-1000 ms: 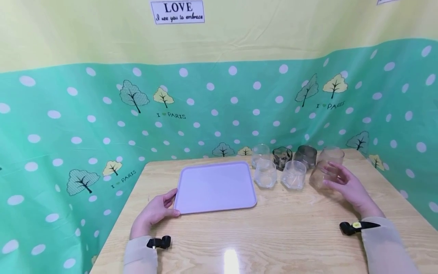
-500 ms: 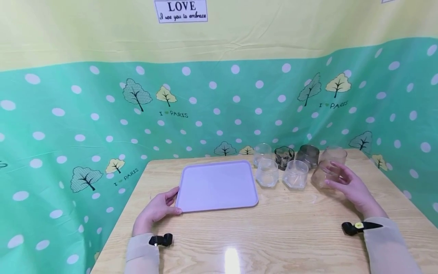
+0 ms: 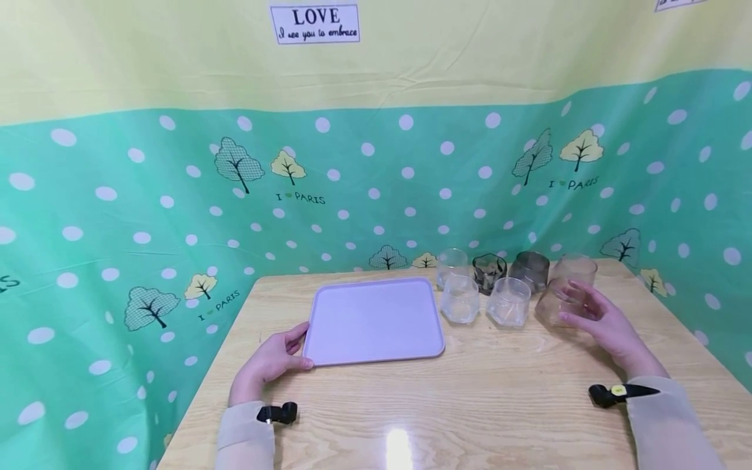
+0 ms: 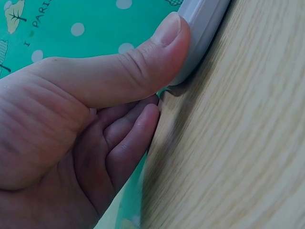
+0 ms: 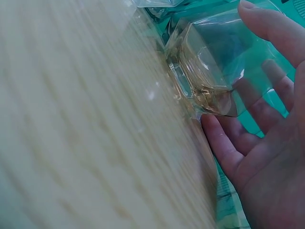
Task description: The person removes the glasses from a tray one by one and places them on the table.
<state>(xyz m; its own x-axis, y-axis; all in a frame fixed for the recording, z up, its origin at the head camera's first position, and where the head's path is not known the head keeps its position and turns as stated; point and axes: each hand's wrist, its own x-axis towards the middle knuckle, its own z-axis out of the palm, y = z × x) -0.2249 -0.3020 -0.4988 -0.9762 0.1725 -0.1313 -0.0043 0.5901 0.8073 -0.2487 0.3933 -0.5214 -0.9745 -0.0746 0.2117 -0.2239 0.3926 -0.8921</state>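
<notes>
A pale purple rectangular tray (image 3: 376,320) lies flat on the table. My left hand (image 3: 271,359) holds it by the near left corner, the thumb on the front edge and the fingers along the left side. In the left wrist view the thumb (image 4: 164,52) presses the tray's rounded corner (image 4: 202,28). At the right, my right hand (image 3: 608,329) grips an amber tumbler (image 3: 549,308) standing upright, thumb on the near side and fingers around the right. The right wrist view shows this tumbler (image 5: 202,67) with its thick base down at the tabletop.
Left of the amber tumbler stand two clear tumblers, one (image 3: 508,303) close by and another (image 3: 460,300) beside the tray. Behind them is a row: a clear glass (image 3: 451,262), a dark patterned glass (image 3: 489,274), a smoky grey glass (image 3: 531,269) and a pinkish glass (image 3: 578,267). A patterned curtain (image 3: 352,176) hangs behind the table.
The whole scene shifts slightly as the head camera moves. Both hands, the tray and the glasses keep their places relative to each other.
</notes>
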